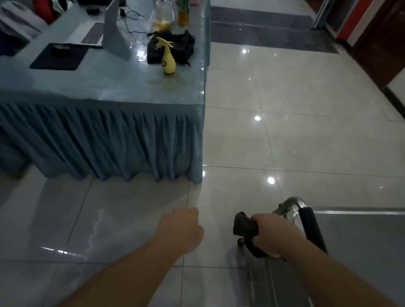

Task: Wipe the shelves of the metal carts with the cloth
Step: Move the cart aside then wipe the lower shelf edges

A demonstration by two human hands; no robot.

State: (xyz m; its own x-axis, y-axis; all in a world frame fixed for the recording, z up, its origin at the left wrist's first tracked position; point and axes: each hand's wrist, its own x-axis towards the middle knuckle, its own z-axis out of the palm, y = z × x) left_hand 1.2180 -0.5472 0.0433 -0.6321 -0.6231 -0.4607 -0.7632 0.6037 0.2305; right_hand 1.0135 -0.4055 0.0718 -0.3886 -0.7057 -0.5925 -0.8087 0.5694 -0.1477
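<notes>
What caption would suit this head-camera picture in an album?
Right hand grips a dark cloth beside a metal cart; left hand hangs curled and empty near a blue-skirted table.

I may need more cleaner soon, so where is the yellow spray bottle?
The yellow spray bottle stands on the blue table, upper left, near its right edge, just before a black bag.

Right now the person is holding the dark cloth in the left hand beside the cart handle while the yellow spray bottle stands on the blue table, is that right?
Not quite: the head view shows the dark cloth gripped in the right hand, beside the cart handle. The left hand holds nothing. The yellow spray bottle does stand on the blue table.
</notes>
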